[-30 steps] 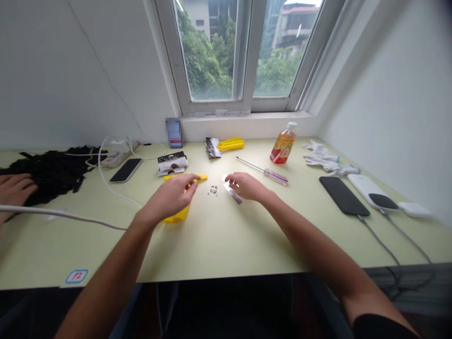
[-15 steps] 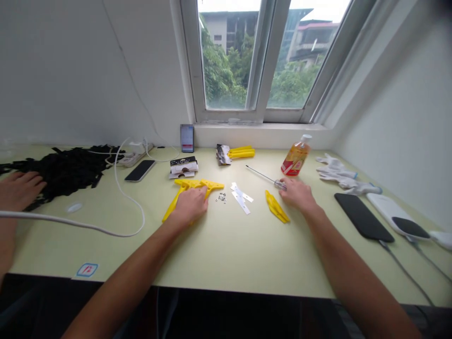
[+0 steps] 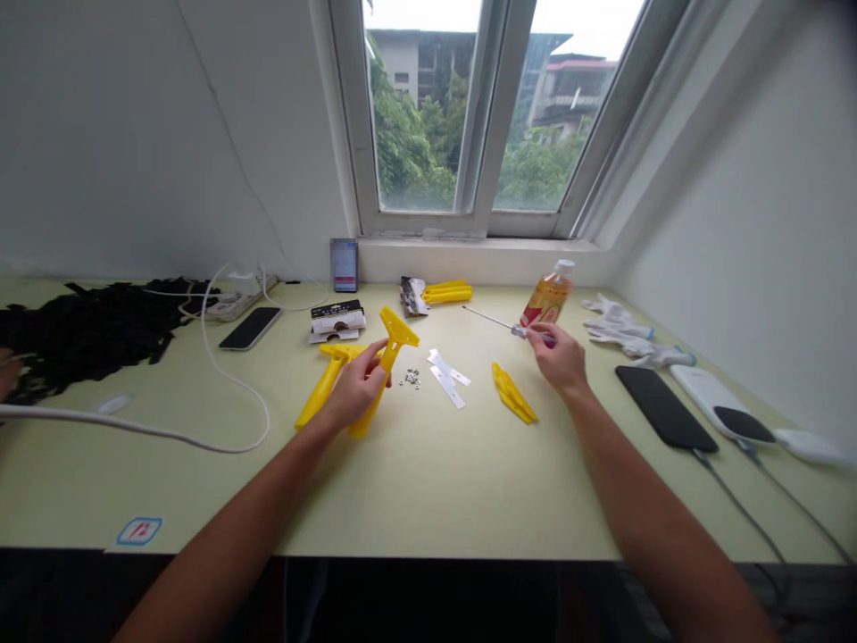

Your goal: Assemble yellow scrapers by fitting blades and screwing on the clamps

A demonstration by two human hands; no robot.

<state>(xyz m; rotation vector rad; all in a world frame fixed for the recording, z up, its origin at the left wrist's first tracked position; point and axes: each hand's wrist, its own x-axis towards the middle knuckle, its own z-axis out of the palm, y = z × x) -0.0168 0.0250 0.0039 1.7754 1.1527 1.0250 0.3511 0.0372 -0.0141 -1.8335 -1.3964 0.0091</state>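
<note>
My left hand (image 3: 358,386) is closed around the handle of a yellow scraper (image 3: 396,334), its wide head tilted up above the table. A second yellow scraper (image 3: 316,393) lies just left of that hand. In my right hand (image 3: 559,357) is a screwdriver (image 3: 520,331), gripped by its clear handle, with the thin shaft pointing left and away from me. Between the hands lie several small metal nuts (image 3: 411,379), some white flat blades or strips (image 3: 447,377) with holes, and a few stacked yellow plastic pieces (image 3: 512,393).
Behind are small boxes (image 3: 336,320), yellow handles (image 3: 447,291) beside a packet, a propped phone (image 3: 345,265) and a drink bottle (image 3: 549,290). Gloves (image 3: 622,330) and a black phone (image 3: 662,406) lie right. Left are a black strip pile (image 3: 100,326), white cable (image 3: 201,439) and another person's hand (image 3: 8,371).
My left hand has raised one scraper off the table. My right hand has lifted the screwdriver. The other person's hand has drawn back to the left edge.
</note>
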